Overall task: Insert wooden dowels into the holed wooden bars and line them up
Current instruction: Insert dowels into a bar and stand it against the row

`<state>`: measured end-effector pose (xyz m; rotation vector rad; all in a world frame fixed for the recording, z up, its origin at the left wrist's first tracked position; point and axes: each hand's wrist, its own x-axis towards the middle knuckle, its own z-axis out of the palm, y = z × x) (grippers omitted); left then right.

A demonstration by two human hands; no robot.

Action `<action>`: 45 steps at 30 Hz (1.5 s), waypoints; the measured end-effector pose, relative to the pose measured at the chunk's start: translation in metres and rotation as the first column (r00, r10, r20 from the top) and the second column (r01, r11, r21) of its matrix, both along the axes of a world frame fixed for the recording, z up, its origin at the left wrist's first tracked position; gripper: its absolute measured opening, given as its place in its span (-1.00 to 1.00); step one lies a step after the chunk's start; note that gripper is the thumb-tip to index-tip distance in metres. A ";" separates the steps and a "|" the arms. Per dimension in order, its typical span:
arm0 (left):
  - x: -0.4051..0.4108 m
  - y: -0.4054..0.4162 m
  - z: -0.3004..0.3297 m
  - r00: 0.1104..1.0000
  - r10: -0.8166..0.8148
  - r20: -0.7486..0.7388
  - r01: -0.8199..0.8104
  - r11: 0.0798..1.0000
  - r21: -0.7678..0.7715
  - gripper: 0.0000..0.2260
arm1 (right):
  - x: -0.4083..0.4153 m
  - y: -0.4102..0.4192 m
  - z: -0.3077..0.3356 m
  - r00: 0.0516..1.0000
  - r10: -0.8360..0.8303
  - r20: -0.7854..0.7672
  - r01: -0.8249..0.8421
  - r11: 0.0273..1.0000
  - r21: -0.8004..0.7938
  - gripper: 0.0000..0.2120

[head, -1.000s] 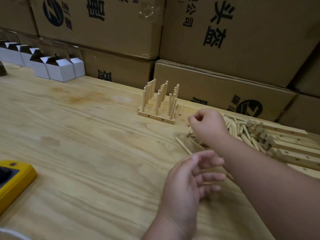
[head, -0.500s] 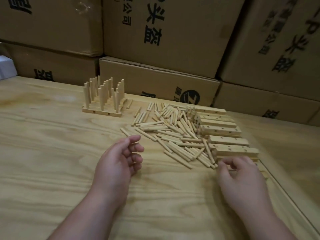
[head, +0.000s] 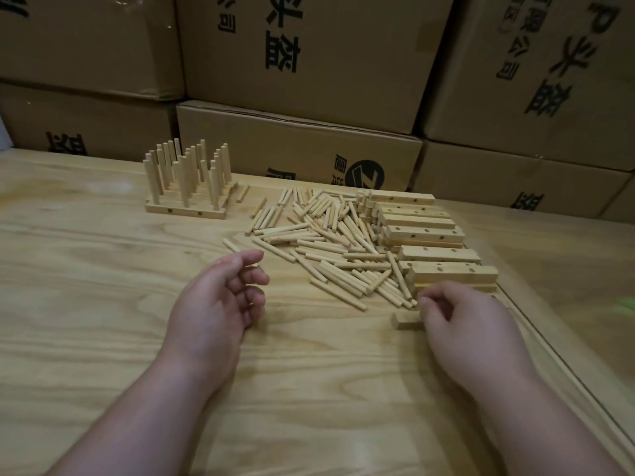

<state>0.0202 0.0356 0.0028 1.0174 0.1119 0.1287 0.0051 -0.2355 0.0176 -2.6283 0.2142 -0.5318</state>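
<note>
A heap of loose wooden dowels [head: 330, 245] lies on the table, right of centre. Several holed wooden bars [head: 422, 231] are stacked along its right side. Finished bars with upright dowels [head: 187, 180] stand lined up at the back left. My right hand [head: 467, 324] curls its fingers round one holed bar [head: 407, 320], whose end sticks out to the left of the fingers, low over the table. My left hand [head: 220, 304] hovers with loosely curled fingers and holds nothing, just left of the dowel heap.
Stacked cardboard boxes [head: 309, 63] with black print form a wall behind the table [head: 86, 304]. A seam in the tabletop [head: 563, 365] runs diagonally at the right, near my right hand.
The view swung right, away from the yellow device and white boxes. My right hand left the dowel heap, went to the near end of the bar stack and pulled one bar towards me.
</note>
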 end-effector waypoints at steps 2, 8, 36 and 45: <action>0.000 0.000 0.000 1.000 -0.001 0.002 0.001 1.000 0.003 -0.73 | -0.002 0.009 -0.002 0.994 0.107 0.009 -0.107 0.993 0.052 -0.90; -0.001 0.000 0.000 1.000 0.010 0.009 -0.010 1.000 0.006 -0.73 | 0.000 0.009 -0.004 0.987 0.159 -0.002 -0.159 0.987 -0.010 -0.89; 0.007 -0.003 -0.012 0.996 0.089 -0.021 -0.085 0.987 0.139 -0.83 | -0.001 0.085 -0.016 0.805 0.513 0.299 -0.527 0.849 -0.040 -0.80; -0.003 -0.006 -0.013 0.995 -0.070 0.064 0.038 0.913 0.407 -0.67 | 0.005 0.094 -0.023 0.661 0.626 0.414 -0.689 0.725 0.005 -0.79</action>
